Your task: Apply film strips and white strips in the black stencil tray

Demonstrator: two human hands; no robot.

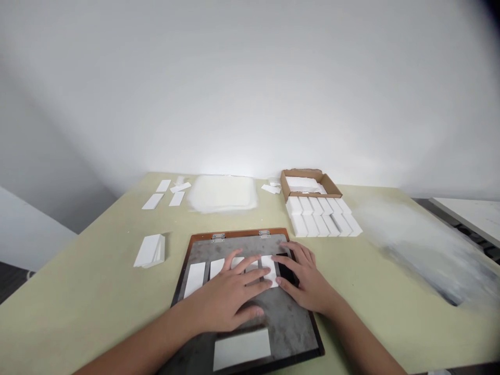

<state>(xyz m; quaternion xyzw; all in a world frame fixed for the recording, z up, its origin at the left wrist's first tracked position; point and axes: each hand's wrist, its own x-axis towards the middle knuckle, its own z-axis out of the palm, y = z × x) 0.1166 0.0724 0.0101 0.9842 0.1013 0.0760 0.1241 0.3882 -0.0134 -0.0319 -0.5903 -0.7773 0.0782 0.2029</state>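
Note:
A grey metal board with a brown hinged top edge lies on the table in front of me. A row of white rectangular pieces lies across it, and a larger white piece rests near its front edge. My left hand lies flat on the row, fingers spread and stretched out. My right hand rests beside it at the right end of the row, fingers extended onto a white piece and a dark patch of the board.
The pale green table carries a stack of white cards at the left, loose white pieces at the back left, a white sheet pile, a cardboard box with white blocks in rows before it, and clear plastic at the right.

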